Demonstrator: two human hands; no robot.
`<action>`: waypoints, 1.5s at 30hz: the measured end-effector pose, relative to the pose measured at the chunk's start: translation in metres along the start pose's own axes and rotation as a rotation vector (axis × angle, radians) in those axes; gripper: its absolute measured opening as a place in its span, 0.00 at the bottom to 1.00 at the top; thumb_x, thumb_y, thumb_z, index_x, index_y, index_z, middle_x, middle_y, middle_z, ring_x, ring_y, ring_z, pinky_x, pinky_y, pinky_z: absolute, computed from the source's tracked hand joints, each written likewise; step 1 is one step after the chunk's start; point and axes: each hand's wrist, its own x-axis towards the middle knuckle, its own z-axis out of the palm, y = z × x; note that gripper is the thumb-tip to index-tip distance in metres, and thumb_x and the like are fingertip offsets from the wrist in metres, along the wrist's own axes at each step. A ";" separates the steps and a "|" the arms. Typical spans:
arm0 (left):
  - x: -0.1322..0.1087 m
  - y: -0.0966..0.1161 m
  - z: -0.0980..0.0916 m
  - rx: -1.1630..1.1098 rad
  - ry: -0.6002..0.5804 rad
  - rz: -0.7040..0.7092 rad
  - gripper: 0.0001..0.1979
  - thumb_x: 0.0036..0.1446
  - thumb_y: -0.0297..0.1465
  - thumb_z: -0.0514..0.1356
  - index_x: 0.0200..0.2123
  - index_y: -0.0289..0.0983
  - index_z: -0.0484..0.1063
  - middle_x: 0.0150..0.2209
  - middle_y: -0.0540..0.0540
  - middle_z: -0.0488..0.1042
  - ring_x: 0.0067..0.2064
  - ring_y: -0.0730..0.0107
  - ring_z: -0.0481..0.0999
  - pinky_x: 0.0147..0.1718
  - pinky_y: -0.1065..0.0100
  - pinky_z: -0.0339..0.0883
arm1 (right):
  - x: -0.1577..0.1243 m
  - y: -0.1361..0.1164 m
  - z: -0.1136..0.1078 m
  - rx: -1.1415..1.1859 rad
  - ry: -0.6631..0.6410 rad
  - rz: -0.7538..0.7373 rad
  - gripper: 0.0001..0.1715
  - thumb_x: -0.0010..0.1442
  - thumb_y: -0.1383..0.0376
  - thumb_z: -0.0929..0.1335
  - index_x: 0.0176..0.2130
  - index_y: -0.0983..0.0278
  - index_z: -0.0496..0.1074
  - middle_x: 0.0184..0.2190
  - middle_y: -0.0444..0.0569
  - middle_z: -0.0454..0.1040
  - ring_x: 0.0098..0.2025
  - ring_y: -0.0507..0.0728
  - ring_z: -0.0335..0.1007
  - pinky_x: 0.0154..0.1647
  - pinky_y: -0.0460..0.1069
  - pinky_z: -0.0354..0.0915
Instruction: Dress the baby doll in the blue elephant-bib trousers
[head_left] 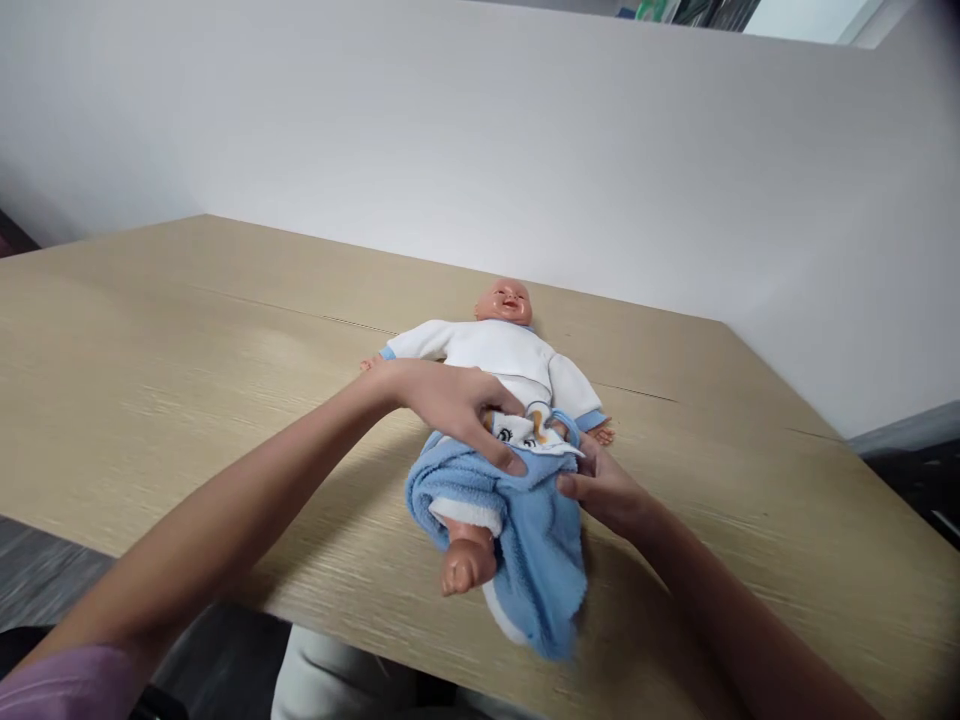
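A baby doll [504, 302] lies on its back, head away from me, in a white top [495, 345] with blue cuffs. Blue fleece pants [544, 550] cover its lower body, and a printed white patch shows at the waist. One bare foot [468, 560] sticks out of a white-edged leg opening; the other pant leg hangs limp, with no foot visible. Across the doll's hip, my left hand [461, 400] rests on the pants with thumb and forefinger spread; its other fingers are hidden. My right hand [604, 485] grips the pants' waist edge at the opposite side.
The doll lies on a light wooden table [225, 400] with thin seams across its top. A white wall [450, 150] rises behind the far edge. The near table edge runs close to my lap [330, 675].
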 end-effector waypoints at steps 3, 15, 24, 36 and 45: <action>0.014 -0.012 -0.003 -0.256 -0.044 0.169 0.17 0.58 0.43 0.72 0.42 0.38 0.78 0.39 0.50 0.79 0.40 0.63 0.76 0.40 0.67 0.69 | -0.003 -0.007 -0.001 -0.177 -0.122 0.005 0.36 0.49 0.48 0.85 0.49 0.60 0.74 0.42 0.47 0.80 0.45 0.60 0.78 0.48 0.53 0.73; 0.031 -0.026 0.019 -0.407 -0.227 0.155 0.22 0.58 0.42 0.75 0.52 0.38 0.83 0.54 0.47 0.85 0.60 0.49 0.81 0.62 0.59 0.74 | -0.014 -0.017 -0.006 -0.138 -0.006 -0.057 0.31 0.59 0.37 0.77 0.36 0.62 0.77 0.31 0.46 0.74 0.31 0.55 0.68 0.33 0.48 0.66; 0.028 -0.024 0.019 -0.468 -0.159 0.225 0.15 0.68 0.38 0.68 0.55 0.41 0.83 0.59 0.51 0.84 0.63 0.60 0.80 0.64 0.68 0.72 | -0.025 -0.020 -0.017 -0.400 -0.373 0.157 0.43 0.50 0.45 0.84 0.59 0.60 0.79 0.51 0.52 0.81 0.52 0.67 0.79 0.54 0.57 0.75; 0.024 -0.021 0.028 -0.526 -0.382 0.183 0.20 0.63 0.42 0.72 0.53 0.37 0.82 0.55 0.46 0.86 0.59 0.53 0.84 0.61 0.61 0.78 | -0.025 -0.023 -0.004 -0.188 -0.143 0.003 0.29 0.57 0.40 0.81 0.45 0.59 0.80 0.36 0.43 0.78 0.36 0.54 0.73 0.41 0.47 0.70; 0.032 -0.037 0.036 -0.579 -0.261 0.204 0.28 0.64 0.51 0.70 0.53 0.34 0.82 0.52 0.42 0.86 0.55 0.53 0.86 0.60 0.58 0.79 | -0.038 -0.027 -0.005 -0.210 -0.472 0.133 0.57 0.49 0.41 0.84 0.67 0.62 0.71 0.55 0.56 0.82 0.57 0.68 0.80 0.58 0.57 0.74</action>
